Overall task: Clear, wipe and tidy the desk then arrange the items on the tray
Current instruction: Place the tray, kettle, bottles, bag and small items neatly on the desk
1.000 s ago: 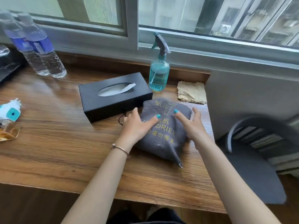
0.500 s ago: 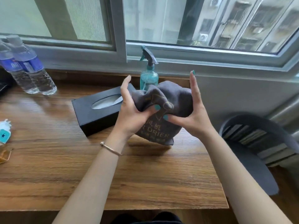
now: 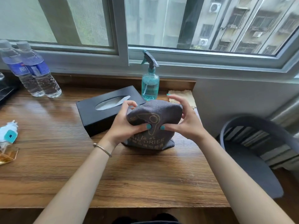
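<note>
Grey hair-drier pouch point(image 3: 153, 125) stands upright on the bench point(image 3: 64, 159), gripped equally between left hand point(image 3: 127, 125) and right hand point(image 3: 182, 120), fingers curled round its top.

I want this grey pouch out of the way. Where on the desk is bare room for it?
Bare wood lies between the water bottles and the tissue box, and along the desk's near edge. Crowded: the back right, around the spray bottle and cloth.
</note>
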A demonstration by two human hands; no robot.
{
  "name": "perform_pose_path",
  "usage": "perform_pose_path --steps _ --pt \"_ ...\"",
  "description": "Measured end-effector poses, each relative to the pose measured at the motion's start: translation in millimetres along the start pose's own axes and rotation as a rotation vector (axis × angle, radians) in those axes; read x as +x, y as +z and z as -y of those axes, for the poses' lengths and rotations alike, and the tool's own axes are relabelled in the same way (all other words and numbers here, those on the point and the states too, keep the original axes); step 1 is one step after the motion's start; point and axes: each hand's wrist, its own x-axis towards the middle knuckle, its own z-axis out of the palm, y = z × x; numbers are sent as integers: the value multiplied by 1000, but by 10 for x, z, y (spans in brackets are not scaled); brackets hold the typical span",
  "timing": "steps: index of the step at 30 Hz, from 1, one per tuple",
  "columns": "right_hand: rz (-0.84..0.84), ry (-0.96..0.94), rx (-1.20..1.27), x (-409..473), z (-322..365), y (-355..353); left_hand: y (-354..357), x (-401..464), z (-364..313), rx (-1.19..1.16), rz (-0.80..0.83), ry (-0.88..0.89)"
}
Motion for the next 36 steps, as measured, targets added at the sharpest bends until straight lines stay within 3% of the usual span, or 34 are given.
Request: perform_pose_path --steps 3,7,12,14,19,23,29,31,36 --pt "-29 159 206 -11 -143 117 88 -38 148 -36 -65 -25" --pt "84 271 224 -3 -262 281 -20 -4 254 -113 -112 -149" --pt "159 333 209 -23 -408 345 -108 -132 312 -63 70 -315" --pt "166 334 259 15 -386 344 -99 -214 281 -21 64 -361" --pt "219 380 517 77 -157 597 -260 -511 25 -129 -200 -376" --pt "308 325 641 340 294 988 -755 -753 -302 -470 -403 -367" --pt "455 232 648 650 1124 1818 -1755 -1126 -648 -243 -710 -401" --pt "454 218 670 668 1352 2141 -2089 -1289 -706 -251 -700 -361" --pt "372 236 760 748 1790 2940 -3053 -1754 -755 -398 -382 -159"
